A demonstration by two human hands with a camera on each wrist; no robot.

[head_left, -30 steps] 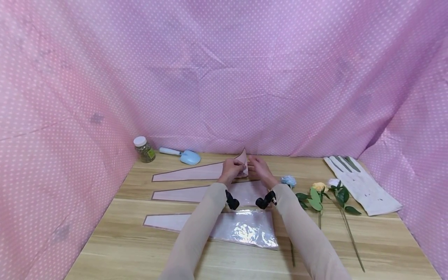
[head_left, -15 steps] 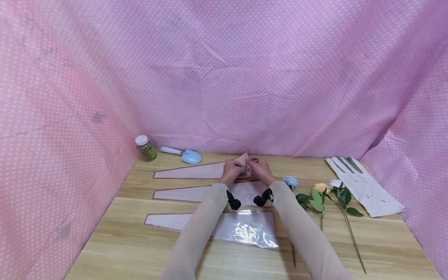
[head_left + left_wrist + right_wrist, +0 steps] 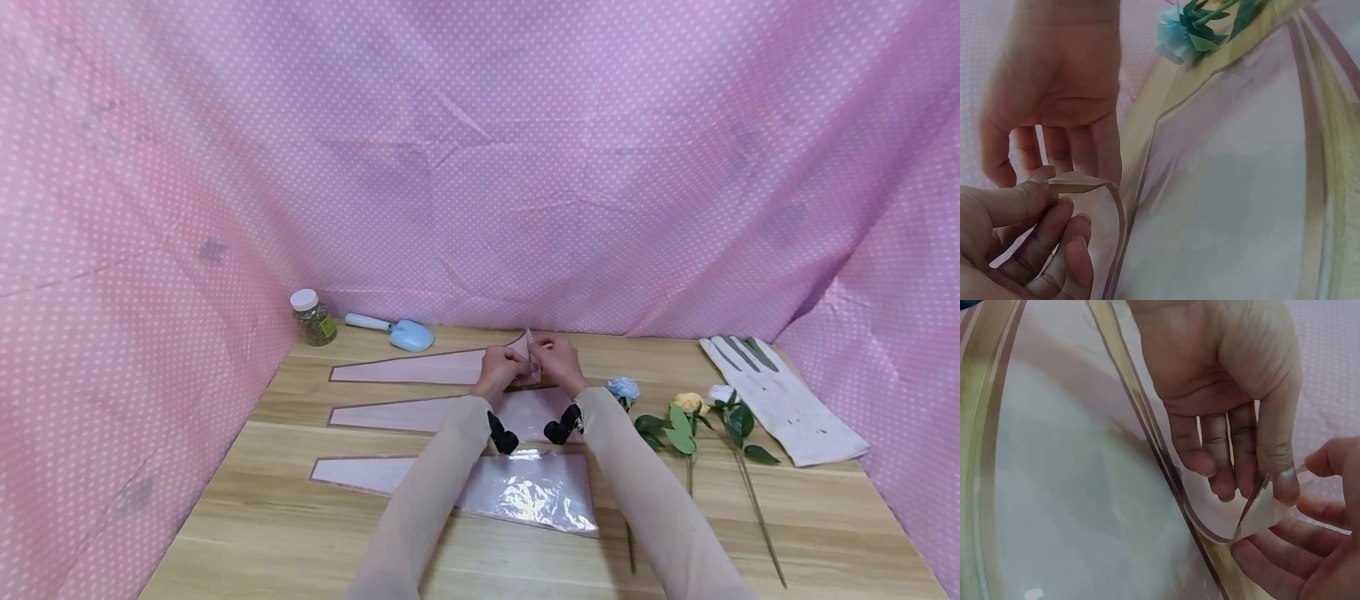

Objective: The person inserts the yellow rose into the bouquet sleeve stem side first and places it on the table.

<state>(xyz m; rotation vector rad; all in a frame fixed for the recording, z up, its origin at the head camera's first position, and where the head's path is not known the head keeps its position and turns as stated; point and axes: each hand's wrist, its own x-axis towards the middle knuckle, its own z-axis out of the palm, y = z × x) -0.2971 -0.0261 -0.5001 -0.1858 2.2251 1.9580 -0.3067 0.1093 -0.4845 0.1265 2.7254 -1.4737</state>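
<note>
The far flower sleeve (image 3: 412, 365), pale pink with a darker border, has its wide end raised between both hands. In the head view my left hand (image 3: 501, 367) pinches the near layer of that end, and my right hand (image 3: 557, 363) pinches it from the right. The left wrist view shows my left hand (image 3: 1035, 250) gripping a folded edge by thumb and fingers, with my right hand (image 3: 1060, 94) above. In the right wrist view my left hand's thumb lies on the film's edge, beside my right hand's (image 3: 1316, 531) fingertips. Part of the edge is hidden by fingers.
Two more flower sleeves (image 3: 390, 415) lie nearer on the wooden table. Artificial roses (image 3: 687, 403) and a white glove (image 3: 787, 408) lie at the right. Back left are a lidded jar (image 3: 313, 321) and a blue trowel (image 3: 410, 335). A dotted pink curtain (image 3: 480, 167) surrounds the table.
My right hand has closed in on the sleeve's raised end and now pinches it. The left hand keeps its hold, and the end has dropped slightly.
</note>
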